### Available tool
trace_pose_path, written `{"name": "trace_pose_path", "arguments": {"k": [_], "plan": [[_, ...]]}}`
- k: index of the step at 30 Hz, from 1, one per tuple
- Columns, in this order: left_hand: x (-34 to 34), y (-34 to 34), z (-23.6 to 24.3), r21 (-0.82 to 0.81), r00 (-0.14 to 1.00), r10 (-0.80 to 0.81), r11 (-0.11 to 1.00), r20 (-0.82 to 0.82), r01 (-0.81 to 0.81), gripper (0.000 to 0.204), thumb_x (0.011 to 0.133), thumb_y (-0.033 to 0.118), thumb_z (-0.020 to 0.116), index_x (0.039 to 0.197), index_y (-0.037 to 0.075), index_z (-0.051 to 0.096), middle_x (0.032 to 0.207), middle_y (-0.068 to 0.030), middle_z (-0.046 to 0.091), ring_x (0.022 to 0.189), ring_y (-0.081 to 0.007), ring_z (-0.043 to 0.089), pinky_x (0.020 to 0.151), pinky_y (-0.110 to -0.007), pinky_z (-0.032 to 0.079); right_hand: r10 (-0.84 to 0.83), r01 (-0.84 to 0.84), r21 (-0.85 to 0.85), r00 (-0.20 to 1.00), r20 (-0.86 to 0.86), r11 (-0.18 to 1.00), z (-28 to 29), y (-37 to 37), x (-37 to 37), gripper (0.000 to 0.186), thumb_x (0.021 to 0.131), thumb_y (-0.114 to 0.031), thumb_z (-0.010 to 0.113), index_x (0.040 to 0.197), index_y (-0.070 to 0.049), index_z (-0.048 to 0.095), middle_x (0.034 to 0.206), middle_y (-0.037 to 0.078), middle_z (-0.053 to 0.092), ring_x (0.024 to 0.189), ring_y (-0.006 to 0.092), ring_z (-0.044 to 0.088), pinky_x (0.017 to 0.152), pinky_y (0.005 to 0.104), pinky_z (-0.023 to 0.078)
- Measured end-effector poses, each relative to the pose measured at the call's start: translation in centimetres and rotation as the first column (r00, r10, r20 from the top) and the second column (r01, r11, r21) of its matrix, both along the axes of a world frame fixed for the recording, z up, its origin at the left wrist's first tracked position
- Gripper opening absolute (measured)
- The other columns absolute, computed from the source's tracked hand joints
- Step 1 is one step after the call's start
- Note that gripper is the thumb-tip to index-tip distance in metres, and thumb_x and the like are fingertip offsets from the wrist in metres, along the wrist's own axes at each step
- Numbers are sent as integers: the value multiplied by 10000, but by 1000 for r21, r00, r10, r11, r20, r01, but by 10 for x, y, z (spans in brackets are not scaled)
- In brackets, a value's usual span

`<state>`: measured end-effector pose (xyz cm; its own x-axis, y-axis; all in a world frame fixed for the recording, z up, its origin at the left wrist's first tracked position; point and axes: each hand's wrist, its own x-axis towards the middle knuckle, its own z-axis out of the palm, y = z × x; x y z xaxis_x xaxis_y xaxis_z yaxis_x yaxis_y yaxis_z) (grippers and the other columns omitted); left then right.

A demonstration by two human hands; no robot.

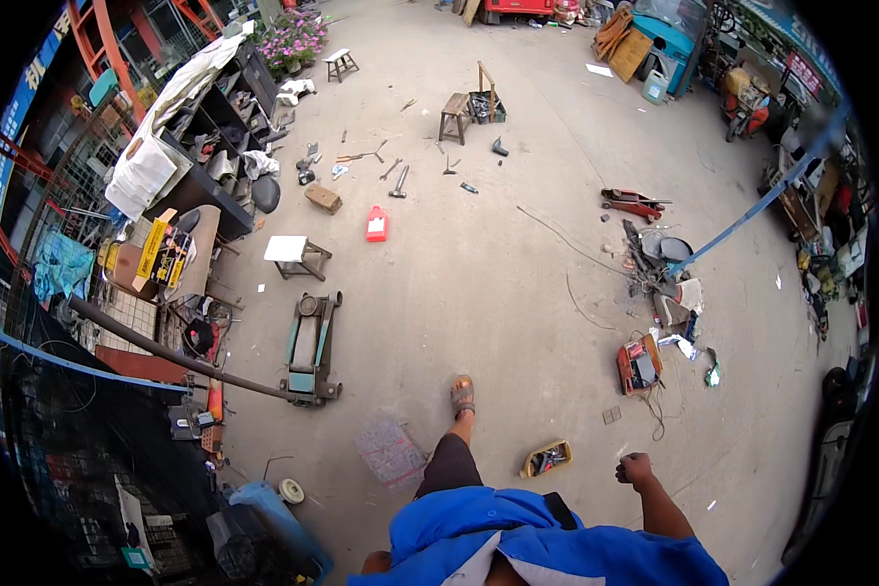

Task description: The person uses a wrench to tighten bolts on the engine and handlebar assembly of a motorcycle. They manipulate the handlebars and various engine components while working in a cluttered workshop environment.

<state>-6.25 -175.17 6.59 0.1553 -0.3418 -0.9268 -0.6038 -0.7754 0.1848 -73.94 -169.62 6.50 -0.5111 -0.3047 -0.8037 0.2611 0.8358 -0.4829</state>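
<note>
My right hand [636,469] is out to my right, above the concrete ground. Its fingers are curled into a fist, and nothing sticks out of it. Nearest to it is a yellow open container [545,458] with tools inside, on the ground to its left. Beyond the hand sits an open red-brown toolbox [639,365] with a cord trailing from it. Of my left arm [376,562] only a small part shows at the lower edge; the left hand is out of view. One sandalled foot [462,395] is stretched forward.
A floor jack [310,352] with a long handle [181,350] lies at left, near a white-topped stool [297,256]. Farther out are a red jug [377,225], a hammer [399,183] and a wooden stool [454,115]. A red jack [634,204] and a blue pole [752,195] stand right.
</note>
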Motion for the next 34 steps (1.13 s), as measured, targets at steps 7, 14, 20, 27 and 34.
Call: {"name": "trace_pose_path", "arguments": {"k": [7,14,20,27,34], "plan": [[-71,-336,15,-364,999,-20,931,-47,2,327,891,199,640,1046,-85,692,870,-175,720,770,-253,712,707,-382,545,140,-157,245,986,85,957,67,-177,17,218,894,-65,594,955,142,624,803,204,687,651,329,704,536,425,595],[-133,-627,62,-717,996,-85,693,26,78,271,887,194,656,1000,-51,680,791,-152,714,751,-254,705,716,-378,539,759,-734,271,651,20,622,23,-309,-66,218,848,-168,678,876,46,710,810,160,728,636,265,701,615,371,584],[-176,-701,44,-424,996,21,906,89,19,251,869,133,651,959,-99,692,790,-180,708,662,-231,707,647,-357,569,149,-168,191,983,110,967,6,-569,-160,185,894,-65,556,891,114,606,765,193,662,568,294,663,487,415,571],[-265,-791,55,-259,996,-89,962,7,88,246,870,189,602,881,-34,707,797,-201,692,697,-257,691,623,-394,527,249,-247,-39,968,39,968,62,-926,-254,233,923,-118,562,994,99,612,810,170,663,589,252,664,502,369,559],[-310,-1002,27,-410,997,-64,911,-36,43,292,851,258,612,912,-3,727,863,-265,693,815,-374,700,698,-455,522,237,-237,-51,972,-11,970,43,-1163,-319,272,928,-178,611,1039,70,620,843,165,672,621,257,678,543,351,570]]}}
